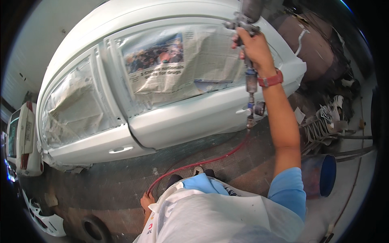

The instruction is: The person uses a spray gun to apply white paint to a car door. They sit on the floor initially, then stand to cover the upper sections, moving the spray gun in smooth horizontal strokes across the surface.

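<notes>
My right hand (256, 46) is wrapped round the grip of a spray gun (245, 24), held up at the roof edge of a white car (178, 119). Below the grip hang an inline filter (251, 81) and a small round gauge (259, 108). From there a red air hose (202, 163) curves down and left to my left hand (147, 200), whose fingers are closed round it beside my hip. Newspaper (162, 67) and clear film cover the car's side windows. The gun's trigger is partly hidden by my fingers.
A blue drum (324, 176) stands close on my right. Beyond it lie metal coil parts (320, 125) and a dark covered bulk (312, 44). A tyre (96, 229) and a white bumper (46, 218) lie at lower left; another white car (26, 141) is behind them.
</notes>
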### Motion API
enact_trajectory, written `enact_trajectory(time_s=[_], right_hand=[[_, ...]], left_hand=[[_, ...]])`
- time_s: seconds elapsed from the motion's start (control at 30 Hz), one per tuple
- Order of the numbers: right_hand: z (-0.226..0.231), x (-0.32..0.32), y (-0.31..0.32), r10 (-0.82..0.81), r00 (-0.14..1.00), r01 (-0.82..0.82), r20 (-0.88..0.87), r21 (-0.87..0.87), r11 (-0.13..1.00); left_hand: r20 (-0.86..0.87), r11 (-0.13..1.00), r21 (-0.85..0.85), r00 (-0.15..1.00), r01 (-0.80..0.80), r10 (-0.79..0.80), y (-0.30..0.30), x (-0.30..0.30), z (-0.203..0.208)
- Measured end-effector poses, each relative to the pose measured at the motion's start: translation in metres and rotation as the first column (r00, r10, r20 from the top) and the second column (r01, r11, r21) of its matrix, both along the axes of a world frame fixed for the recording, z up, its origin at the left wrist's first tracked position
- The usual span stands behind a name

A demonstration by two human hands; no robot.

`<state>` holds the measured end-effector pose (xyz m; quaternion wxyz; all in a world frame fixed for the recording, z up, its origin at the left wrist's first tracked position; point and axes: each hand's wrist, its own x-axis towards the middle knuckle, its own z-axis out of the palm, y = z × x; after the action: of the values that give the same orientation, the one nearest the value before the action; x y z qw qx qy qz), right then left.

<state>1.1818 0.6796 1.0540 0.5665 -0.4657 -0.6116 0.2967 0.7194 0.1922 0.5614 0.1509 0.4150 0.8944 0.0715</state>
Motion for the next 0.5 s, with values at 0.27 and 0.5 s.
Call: enact_trajectory(time_s=[0.27, 0.5], right_hand=[[0.032, -0.240, -0.022, 0.446, 0.895, -0.446, 0.024, 0.097, 0.890], [0.033, -0.326, -0.048, 0.693, 0.709, -0.695, -0.132, 0.038, 0.718]], left_hand=[[0.173, 0.895, 0.010, 0.883, -0.445, 0.437, -0.085, -0.028, -0.015], [0.158, 0.883, -0.092, 0.868, -0.461, 0.470, -0.105, -0.037, -0.038]])
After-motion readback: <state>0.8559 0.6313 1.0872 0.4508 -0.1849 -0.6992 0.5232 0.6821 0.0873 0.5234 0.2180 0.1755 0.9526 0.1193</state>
